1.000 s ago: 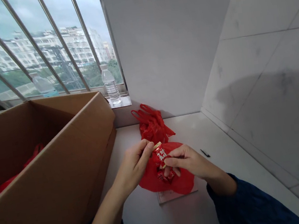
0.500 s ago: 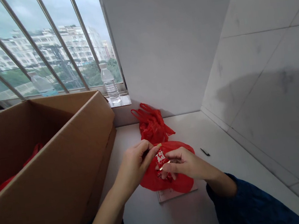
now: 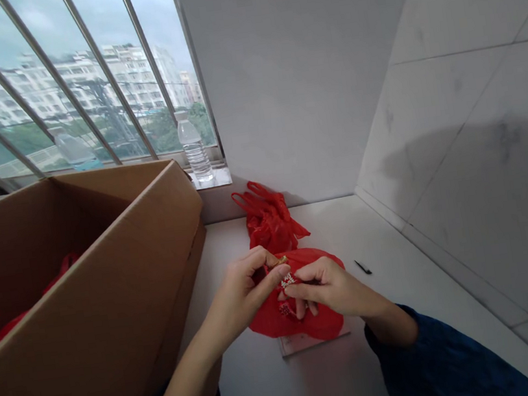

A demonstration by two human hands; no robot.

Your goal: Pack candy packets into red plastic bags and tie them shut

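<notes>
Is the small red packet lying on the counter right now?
No, the left hand and right hand hold the small red packet up above the red bag.

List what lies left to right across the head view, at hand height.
cardboard box → left hand → right hand → small black piece → tiled wall

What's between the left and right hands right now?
In the head view, a small red packet with white characters and a gold edge lies between the left hand and right hand, above a red plastic bag.
</notes>
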